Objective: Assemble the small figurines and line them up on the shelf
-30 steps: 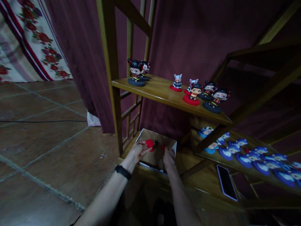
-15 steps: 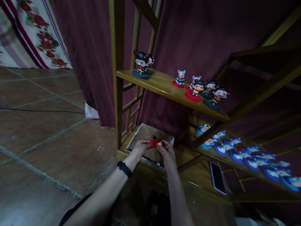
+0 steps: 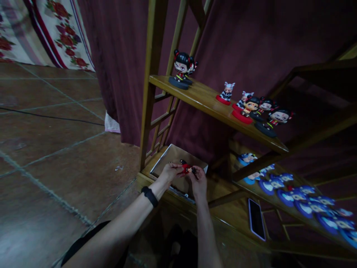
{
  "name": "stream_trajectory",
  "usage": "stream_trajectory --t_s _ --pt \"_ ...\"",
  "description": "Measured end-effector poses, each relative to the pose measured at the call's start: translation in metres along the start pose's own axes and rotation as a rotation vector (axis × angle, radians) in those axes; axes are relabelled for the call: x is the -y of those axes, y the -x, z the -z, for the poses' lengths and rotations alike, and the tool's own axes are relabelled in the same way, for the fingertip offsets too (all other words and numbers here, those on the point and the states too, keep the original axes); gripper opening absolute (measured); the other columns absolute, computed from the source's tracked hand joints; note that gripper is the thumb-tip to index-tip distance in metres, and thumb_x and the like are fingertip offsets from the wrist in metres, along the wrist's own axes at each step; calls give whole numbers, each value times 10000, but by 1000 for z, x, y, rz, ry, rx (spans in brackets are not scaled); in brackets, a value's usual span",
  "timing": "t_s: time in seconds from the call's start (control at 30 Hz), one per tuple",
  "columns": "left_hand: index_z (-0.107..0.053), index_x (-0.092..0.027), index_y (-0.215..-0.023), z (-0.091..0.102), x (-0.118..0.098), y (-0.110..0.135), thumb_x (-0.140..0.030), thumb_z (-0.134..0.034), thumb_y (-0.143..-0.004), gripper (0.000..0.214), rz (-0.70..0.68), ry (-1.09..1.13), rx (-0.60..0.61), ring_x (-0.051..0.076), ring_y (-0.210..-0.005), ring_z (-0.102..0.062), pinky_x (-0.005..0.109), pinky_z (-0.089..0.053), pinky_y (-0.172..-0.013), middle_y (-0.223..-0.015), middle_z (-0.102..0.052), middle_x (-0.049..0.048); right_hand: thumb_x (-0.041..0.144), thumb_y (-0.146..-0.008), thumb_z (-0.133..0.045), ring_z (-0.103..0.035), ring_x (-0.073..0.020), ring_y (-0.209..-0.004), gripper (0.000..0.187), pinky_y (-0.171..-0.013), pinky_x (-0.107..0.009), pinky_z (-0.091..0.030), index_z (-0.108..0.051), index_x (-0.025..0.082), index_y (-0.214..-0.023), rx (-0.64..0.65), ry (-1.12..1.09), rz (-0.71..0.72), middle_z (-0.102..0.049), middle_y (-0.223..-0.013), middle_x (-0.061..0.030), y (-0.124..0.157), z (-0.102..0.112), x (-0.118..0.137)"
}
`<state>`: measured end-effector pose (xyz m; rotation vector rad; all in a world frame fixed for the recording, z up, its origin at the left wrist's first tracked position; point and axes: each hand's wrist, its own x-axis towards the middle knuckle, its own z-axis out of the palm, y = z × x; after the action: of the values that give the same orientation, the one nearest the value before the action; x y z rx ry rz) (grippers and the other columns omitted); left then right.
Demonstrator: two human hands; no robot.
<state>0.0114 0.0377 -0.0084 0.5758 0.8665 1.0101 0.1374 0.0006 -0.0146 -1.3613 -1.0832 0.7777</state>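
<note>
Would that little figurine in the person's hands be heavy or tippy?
Likely light: the figurine sits between fingertips of the left hand and right hand. Probably top-heavy: similar shelf figurines have big heads, though flat bases steady them.

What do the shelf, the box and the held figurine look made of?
Shelf: varnished wood, by its grain and sheen. Box: likely cardboard, matte brown with thin pale edges. Figurine: probably painted plastic or resin, smooth red base; too small to be sure.

Bottom shelf (image 3: 223,203), left end: open box (image 3: 167,158). Over it, left hand (image 3: 170,173) and right hand (image 3: 198,182), fingers (image 3: 178,168) pinching one red figurine (image 3: 187,169). Right end: phone (image 3: 256,224), flat. Upper shelf (image 3: 206,102): dolls (image 3: 251,106). Middle shelf (image 3: 275,199): blue figures (image 3: 302,193), rowed.
</note>
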Motion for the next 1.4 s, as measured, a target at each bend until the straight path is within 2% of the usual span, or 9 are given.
stream_trajectory --t_s 0.33,0.67,0.97,1.2,1.4 --pt "-675 -72 -672 3 3 -2 -202 -771 -529 216 -47 -33 1 130 -548 -602 235 -493 -554 -603 -658 64 330 -715 -562 -568 -162 -870 290 -774 -282 -450 -555 207 -977 25 143 97 -624 -957 -49 6 0 1" --pt "-681 -80 -643 3 1 -2 -203 -751 -554 167 -102 -138 27 98 -483 -548 196 -443 -487 -547 -640 51 333 -704 -576 -574 -154 -812 266 -739 -275 -455 -556 209 -938 59 157 78 -624 -907 -36 2 0 1" --pt "-646 -111 -599 9 0 -1 -207 -783 -489 200 36 -115 -29 126 -525 -580 238 -487 -533 -555 -635 38 331 -725 -550 -586 -163 -809 250 -747 -286 -463 -561 224 -950 138 199 78 -638 -895 -29 6 3 5" --pt "-609 -109 -549 8 1 1 -171 -758 -524 164 37 -145 -3 108 -499 -561 218 -473 -506 -522 -606 21 322 -754 -518 -598 -173 -825 237 -750 -297 -467 -569 257 -975 169 314 111 -644 -929 -23 9 5 9" --pt "-610 -103 -599 3 3 -1 -125 -765 -510 181 64 -78 -34 116 -498 -580 235 -495 -528 -553 -626 27 330 -747 -533 -597 -171 -892 328 -790 -309 -471 -539 248 -1064 119 166 88 -627 -1037 -41 8 -1 4"
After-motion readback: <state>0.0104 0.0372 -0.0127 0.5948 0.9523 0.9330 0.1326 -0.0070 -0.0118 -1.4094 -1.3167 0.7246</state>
